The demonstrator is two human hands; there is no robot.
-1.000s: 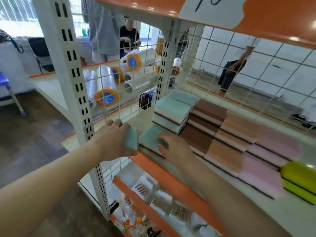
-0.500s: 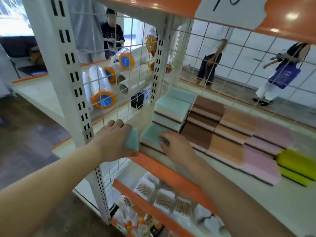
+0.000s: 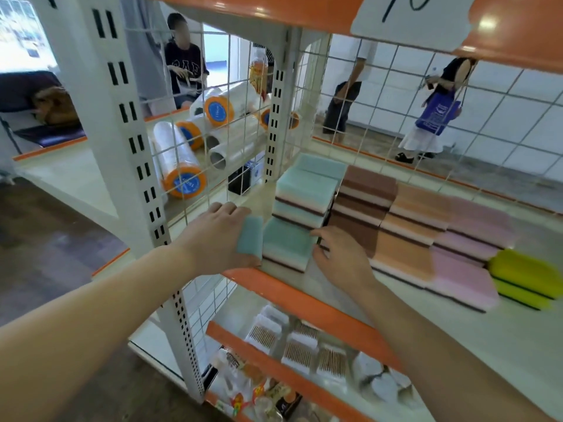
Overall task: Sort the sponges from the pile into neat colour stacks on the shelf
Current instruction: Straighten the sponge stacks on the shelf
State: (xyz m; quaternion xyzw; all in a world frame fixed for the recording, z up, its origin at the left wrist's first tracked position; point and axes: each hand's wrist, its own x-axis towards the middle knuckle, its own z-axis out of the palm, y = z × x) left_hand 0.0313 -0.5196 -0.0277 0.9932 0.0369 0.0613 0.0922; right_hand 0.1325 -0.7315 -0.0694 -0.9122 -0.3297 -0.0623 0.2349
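Sorting looks nearly done. The shelf (image 3: 350, 287) already carries tidy colour rows: green sponges (image 3: 304, 190) stacked at the far left, then brown sponges (image 3: 362, 193), orange sponges (image 3: 411, 226), pink sponges (image 3: 469, 239), and yellow sponges (image 3: 524, 275) at the near right edge. No loose pile is in view, so I can't tell how many are left to sort.

The left hand (image 3: 219, 236) holds one more green sponge (image 3: 250, 236) upright, fingers curled around it, just beside the near green stack (image 3: 288, 243) at the shelf's front left corner. The right hand (image 3: 338, 254) rests against the right side of that stack, fingers relaxed and holding nothing, apparently squaring it up.

What's left, judging from this: set the held green sponge on or next to the near green stack and line up the edges. The pink and yellow end is blurred, so its neatness is unclear.
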